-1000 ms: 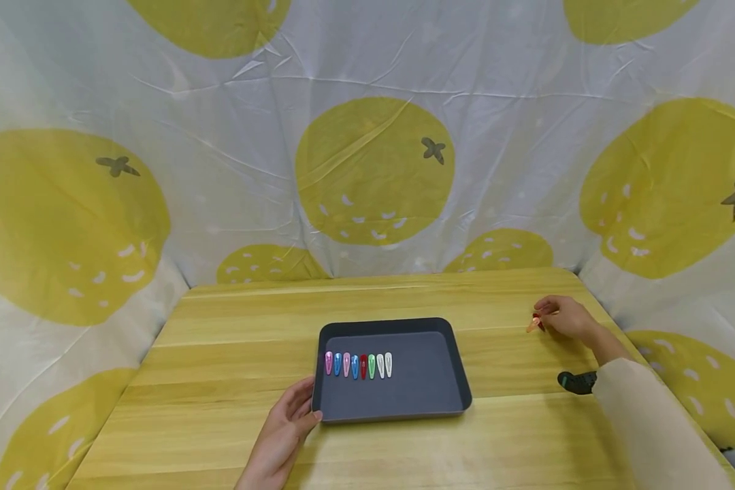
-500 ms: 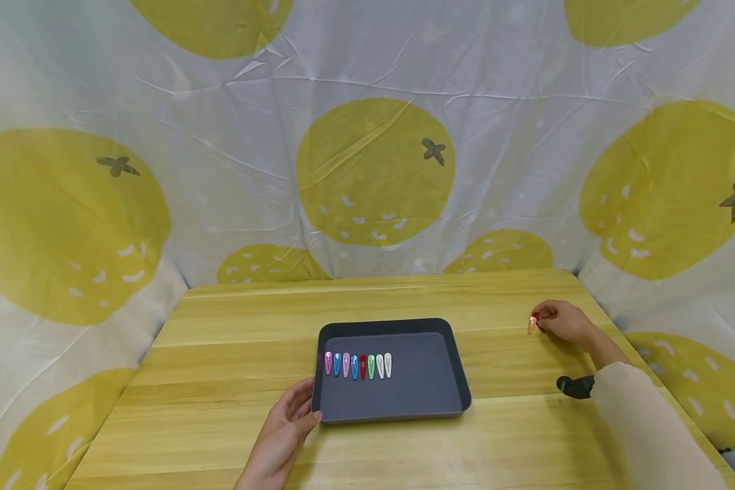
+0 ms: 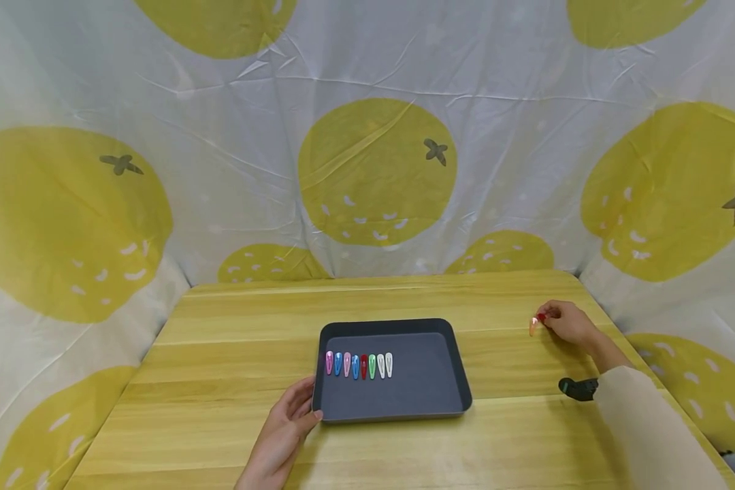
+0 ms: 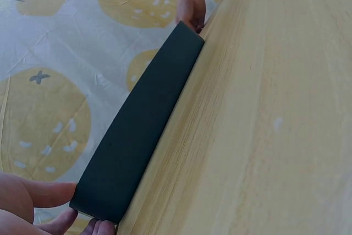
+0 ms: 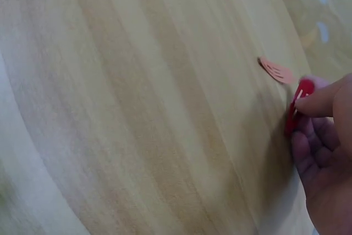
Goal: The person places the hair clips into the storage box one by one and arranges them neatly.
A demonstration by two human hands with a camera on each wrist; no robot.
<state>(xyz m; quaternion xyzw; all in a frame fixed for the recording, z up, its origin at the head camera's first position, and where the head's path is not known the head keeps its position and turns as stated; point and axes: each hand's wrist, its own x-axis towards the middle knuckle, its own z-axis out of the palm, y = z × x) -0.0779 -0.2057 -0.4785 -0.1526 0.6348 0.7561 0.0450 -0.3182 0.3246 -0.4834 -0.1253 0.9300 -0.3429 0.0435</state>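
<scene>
My left hand (image 3: 280, 435) holds the dark grey tray (image 3: 429, 381) at its near left corner, thumb on the rim and fingers against the side wall. A row of snap hair clips (image 3: 363, 367) in pink, blue, red, green and white lies in the tray's left half. At the far right of the table my right hand (image 3: 566, 322) pinches a red hair clip (image 5: 298, 105) between thumb and fingers. Just left of those fingertips an orange hair clip (image 3: 533, 327) lies on the wood; the right wrist view shows this orange clip (image 5: 276, 71) beyond the red one.
The wooden table (image 3: 233, 354) meets a lemon-print curtain (image 3: 245, 170) at its back and sides. A black strap-like device (image 3: 578, 388) sits at my right wrist, by the pale sleeve (image 3: 649, 429).
The orange clip has swung from a slant to nearly straight, and my right fingers have drawn slightly right of it with the red clip. My left hand and the tray stay put.
</scene>
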